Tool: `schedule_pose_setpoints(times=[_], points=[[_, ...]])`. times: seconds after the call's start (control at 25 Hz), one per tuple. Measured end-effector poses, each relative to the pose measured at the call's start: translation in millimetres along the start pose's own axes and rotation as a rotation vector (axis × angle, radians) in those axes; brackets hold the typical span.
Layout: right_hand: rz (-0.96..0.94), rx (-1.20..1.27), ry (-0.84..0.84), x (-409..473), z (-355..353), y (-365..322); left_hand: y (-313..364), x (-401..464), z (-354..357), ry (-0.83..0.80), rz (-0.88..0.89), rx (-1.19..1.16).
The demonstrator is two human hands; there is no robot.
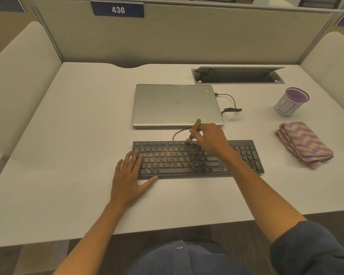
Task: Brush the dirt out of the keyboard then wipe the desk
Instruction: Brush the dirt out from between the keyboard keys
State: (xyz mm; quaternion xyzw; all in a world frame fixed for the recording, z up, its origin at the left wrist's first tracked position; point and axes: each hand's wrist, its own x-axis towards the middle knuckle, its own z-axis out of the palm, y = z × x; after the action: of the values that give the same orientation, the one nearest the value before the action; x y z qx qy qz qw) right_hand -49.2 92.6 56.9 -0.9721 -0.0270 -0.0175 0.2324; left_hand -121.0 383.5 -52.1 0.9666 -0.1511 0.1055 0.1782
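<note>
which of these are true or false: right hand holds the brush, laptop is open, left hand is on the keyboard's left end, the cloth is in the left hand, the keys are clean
1. The right hand holds the brush. True.
2. The laptop is open. False: its lid is closed.
3. The left hand rests flat on the left end of the keyboard. True.
4. The folded cloth is in the left hand. False: it lies on the desk, right of the keyboard.
5. The keys are clean. False: brownish specks still cover many keys.
</note>
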Motion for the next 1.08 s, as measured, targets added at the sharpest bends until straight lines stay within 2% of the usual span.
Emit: schedule_pose_setpoints(times=[0.16,0.36,0.68,0.8,0.96,1.08], points=[[0.006,-0.061,-0.081,1.8,-5.1,6.9,-0.7,-0.3,0.7,-0.026,0.007,0.015],[-0.042,-0.021,-0.135,3.5,-9.2,10.1,-2.3,0.1,2.3,-0.023,0.001,-0.003],[-0.137,-0.106,-0.203,15.8,-13.5,18.4,34.4,8.4,15.1,0.056,0.027,0.031],[-0.106,0.064,-0.136,17.6,-15.4,21.7,44.6,14.0,20.2,0.069,0.045,0.020],[-0.098,-0.021,-0.197,18.0,-15.9,29.4,47.4,15.3,24.2,0.088,0.042,0.010],[-0.075,0.056,-0.166,18.2,-22.8,32.5,47.3,14.2,25.3,0.089,0.028,0.007]])
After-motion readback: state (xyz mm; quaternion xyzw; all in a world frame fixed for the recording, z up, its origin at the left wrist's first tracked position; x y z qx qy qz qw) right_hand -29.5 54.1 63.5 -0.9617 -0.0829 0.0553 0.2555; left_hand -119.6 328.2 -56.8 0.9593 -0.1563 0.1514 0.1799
